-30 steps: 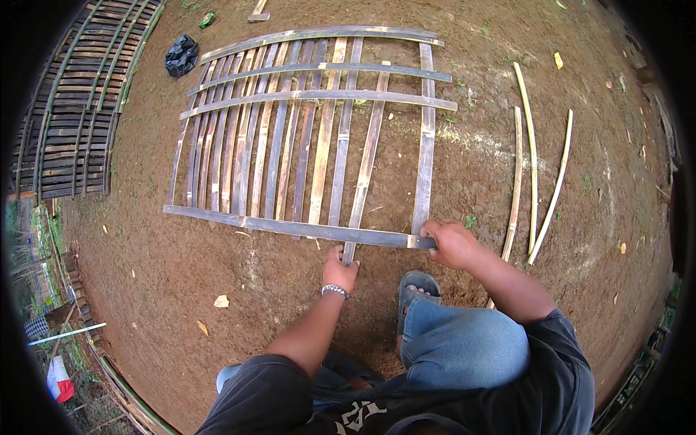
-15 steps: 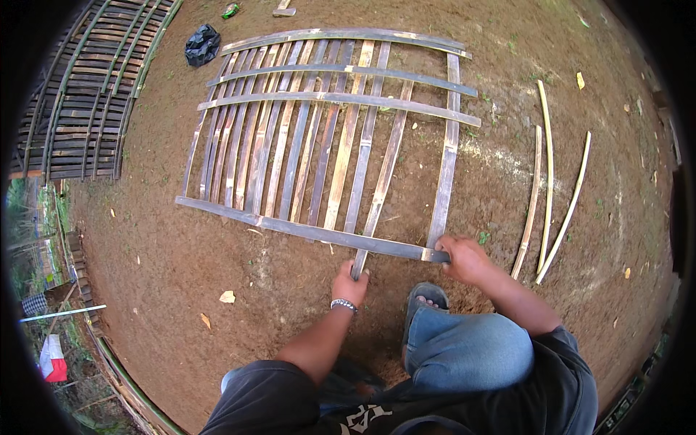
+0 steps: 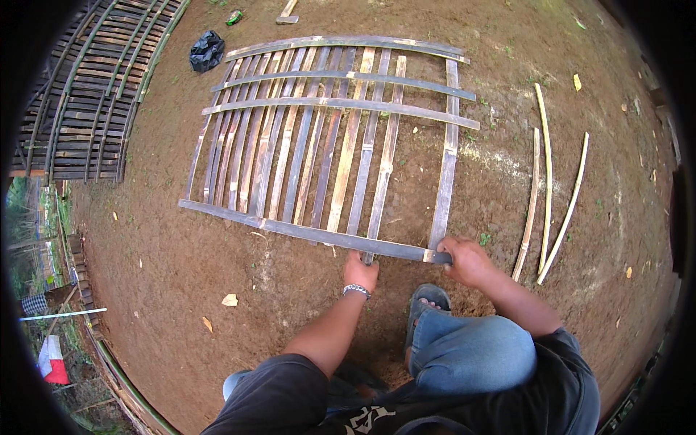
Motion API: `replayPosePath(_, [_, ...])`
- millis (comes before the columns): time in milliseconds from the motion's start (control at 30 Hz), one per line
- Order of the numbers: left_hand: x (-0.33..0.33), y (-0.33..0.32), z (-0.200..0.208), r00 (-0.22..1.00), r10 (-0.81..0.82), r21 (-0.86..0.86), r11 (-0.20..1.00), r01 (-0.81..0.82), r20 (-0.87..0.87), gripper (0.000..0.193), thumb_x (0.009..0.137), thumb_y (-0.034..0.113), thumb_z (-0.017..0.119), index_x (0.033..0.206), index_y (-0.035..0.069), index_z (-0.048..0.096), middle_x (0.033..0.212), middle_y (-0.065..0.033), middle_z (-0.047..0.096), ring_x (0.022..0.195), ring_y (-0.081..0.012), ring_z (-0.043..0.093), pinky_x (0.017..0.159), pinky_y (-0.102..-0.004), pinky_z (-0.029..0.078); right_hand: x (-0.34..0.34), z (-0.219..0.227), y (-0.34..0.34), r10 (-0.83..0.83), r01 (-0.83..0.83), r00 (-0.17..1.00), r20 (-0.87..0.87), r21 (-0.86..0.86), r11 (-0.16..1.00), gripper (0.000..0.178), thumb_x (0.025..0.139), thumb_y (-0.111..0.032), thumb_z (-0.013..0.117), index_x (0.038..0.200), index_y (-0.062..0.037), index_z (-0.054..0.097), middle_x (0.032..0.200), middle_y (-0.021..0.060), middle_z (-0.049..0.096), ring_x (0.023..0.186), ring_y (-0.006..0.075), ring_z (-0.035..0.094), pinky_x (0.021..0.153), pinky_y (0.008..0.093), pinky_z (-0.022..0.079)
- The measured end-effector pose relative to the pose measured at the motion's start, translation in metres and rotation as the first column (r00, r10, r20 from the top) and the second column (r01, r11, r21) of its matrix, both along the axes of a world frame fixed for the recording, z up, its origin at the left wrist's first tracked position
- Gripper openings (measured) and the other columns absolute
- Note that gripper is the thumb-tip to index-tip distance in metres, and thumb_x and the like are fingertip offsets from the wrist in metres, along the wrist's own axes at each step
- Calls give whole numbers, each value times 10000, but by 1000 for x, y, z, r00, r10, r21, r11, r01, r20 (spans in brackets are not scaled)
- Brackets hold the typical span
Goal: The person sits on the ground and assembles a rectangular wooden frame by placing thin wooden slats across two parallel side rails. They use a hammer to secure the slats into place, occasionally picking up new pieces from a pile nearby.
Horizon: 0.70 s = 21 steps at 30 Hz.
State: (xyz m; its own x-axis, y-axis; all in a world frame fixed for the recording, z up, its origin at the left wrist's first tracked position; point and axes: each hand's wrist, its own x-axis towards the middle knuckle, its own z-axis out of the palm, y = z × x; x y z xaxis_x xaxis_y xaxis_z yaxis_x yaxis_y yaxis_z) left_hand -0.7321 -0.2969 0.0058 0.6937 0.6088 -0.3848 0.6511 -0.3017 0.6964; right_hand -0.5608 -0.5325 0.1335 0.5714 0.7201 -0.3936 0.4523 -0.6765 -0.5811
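Slat (image 3: pixel 386 167) runs lengthwise away from the left hand (image 3: pixel 360 272), gripped by its near end; right hand (image 3: pixel 466 261) clasps the rail (image 3: pixel 341 239).

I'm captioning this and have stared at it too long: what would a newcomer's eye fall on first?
Probably the large lattice of bamboo slats lying across the middle of the brown soil. At its near edge, the left hand holds one slat's end, while the right hand grips the right end of the near cross strip. The black plastic bag stands out beyond the far left corner.
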Motion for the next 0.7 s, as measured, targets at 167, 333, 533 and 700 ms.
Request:
replayPosePath(167, [-1, -15, 34, 957, -11, 30, 999, 20, -291, 386, 814, 202, 728, 1142, 32, 614, 1032, -261, 694, 961, -463, 659, 854, -531, 512, -2, 3, -7, -25, 26, 1000, 12, -12, 1000, 335, 733, -77, 697, 1046, -91, 579, 964, 162, 686, 982, 394, 635, 899, 480, 503])
replayPosePath(333, [17, -7, 23, 978, 107, 44, 994, -101, -181, 357, 805, 207, 746, 1096, 29, 641, 976, -242, 711, 926, -433, 680, 848, -528, 523, -3, 0, -4, -12, 13, 1000, 11, -12, 1000, 333, 731, -78, 700, 1041, -87, 577, 956, 162, 685, 974, 397, 632, 901, 484, 500])
replayPosePath(533, [29, -14, -10, 935, 323, 18, 946, -324, -148, 219, 803, 145, 733, 968, 8, 686, 954, -227, 728, 912, -391, 705, 811, -471, 537, -2, 0, -8, -19, 19, 1000, 17, -4, 1000, 343, 732, -84, 702, 1052, -84, 578, 946, 169, 684, 980, 396, 633, 906, 484, 499])
replayPosePath(700, [25, -18, -46, 831, 554, -68, 828, -556, -52, 156, 825, 69, 693, 967, 5, 696, 940, -189, 745, 884, -319, 724, 782, -405, 539, -2, -6, -2, 5, -5, 1000, 15, -10, 1000, 354, 735, -88, 702, 1066, -81, 577, 946, 173, 682, 988, 400, 631, 914, 486, 497])
